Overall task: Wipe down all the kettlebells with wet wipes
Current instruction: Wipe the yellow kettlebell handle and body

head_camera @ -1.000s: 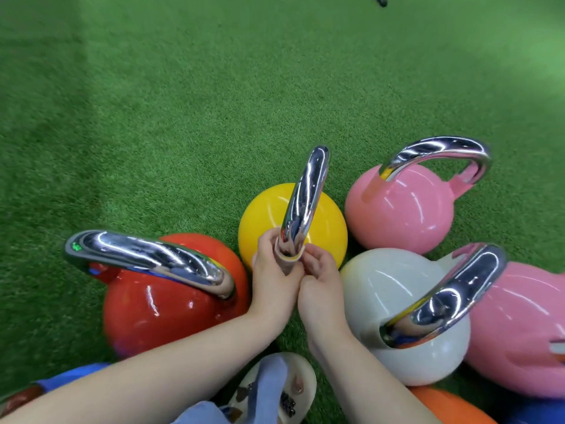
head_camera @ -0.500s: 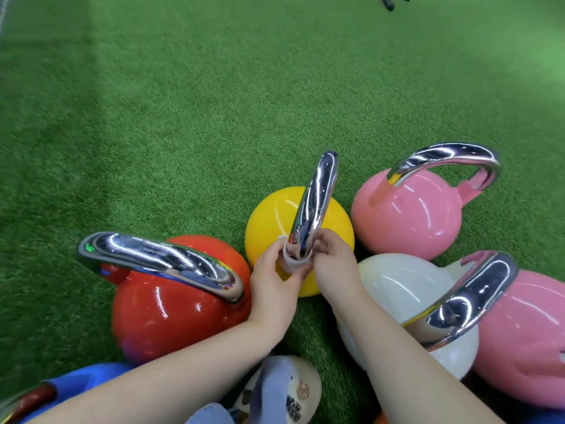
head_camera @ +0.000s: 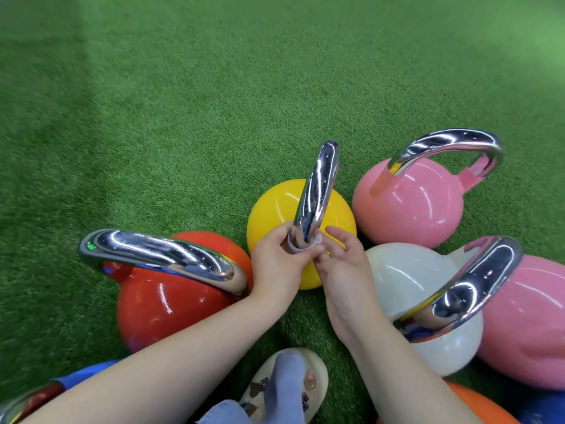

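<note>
On turf [head_camera: 183, 117], yellow kettlebell [head_camera: 272, 209] upright.

A green artificial-turf floor [head_camera: 183, 117] carries glossy round kettlebells with chrome handles, clustered close together: red [head_camera: 159, 304], yellow [head_camera: 275, 209], pink [head_camera: 412, 203], white [head_camera: 406, 276], a second pink [head_camera: 532, 325], and orange [head_camera: 477, 405] at the bottom edge.

Place: a gym or fitness training area.
Floor: green artificial turf [head_camera: 189, 96] covers the whole ground in view, like the mat of a functional-training zone.
Equipment: glossy round kettlebells with chrome handles stand clustered on the turf: a red kettlebell [head_camera: 159, 304], a yellow kettlebell [head_camera: 275, 209], a pink kettlebell [head_camera: 412, 206], a white kettlebell [head_camera: 406, 280] and a second pink kettlebell [head_camera: 532, 325].
Edge: an orange ball-shaped weight [head_camera: 480, 405] shows partly at the bottom.
</note>
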A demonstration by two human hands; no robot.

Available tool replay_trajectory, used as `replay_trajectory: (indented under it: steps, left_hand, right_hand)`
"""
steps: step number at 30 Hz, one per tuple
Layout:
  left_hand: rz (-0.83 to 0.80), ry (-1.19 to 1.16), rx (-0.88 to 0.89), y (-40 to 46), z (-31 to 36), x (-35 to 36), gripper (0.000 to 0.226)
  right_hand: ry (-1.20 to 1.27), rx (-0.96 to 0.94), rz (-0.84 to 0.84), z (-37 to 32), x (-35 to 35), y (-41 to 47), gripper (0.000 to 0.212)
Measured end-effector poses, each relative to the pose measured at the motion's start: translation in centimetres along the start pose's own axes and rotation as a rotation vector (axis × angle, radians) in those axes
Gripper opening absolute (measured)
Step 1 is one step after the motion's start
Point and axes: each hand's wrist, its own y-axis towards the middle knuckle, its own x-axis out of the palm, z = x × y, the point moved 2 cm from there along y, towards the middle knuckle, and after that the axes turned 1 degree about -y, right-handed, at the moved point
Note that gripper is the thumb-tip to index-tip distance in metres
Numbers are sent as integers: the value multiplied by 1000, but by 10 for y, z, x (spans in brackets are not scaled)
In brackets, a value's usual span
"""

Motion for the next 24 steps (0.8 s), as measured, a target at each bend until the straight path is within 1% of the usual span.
replay_trajectory:
  steps: [4, 8, 12, 14, 17, 19, 22, 24]
  left_hand:
    - [-18, -22, 68, 6, 28, 1, 13]
    - [-59, -108, 55, 12, 43, 2, 13]
    - [-6, -14, 107, 7, 33, 9, 13]
    - [23, 76, 162, -1, 14, 10, 18]
    - [26, 266, 261, -3, -13, 6, 28]
    - [34, 351, 278, 2, -19, 5, 32]
    - [80, 314, 187, 8, -11, 10, 21]
    - [90, 245, 133, 7, -5, 12, 26]
  right_hand:
    - [-28, -74, -20, -18, 3, 1, 34]
    - [-99, -140, 2, -25, 5, 4, 21]
    - [-125, -142, -1, -21, 1, 2, 17]
    - [-142, -124, -22, -17, 0, 0, 20]
    - [-187, -86, -47, -9, -3, -3, 33]
    - [-225, -77, -11, -4, -6, -3, 37]
    - [-276, -82, 101, 2, -14, -3, 42]
    - [-285, -104, 155, 4, -15, -5, 41]
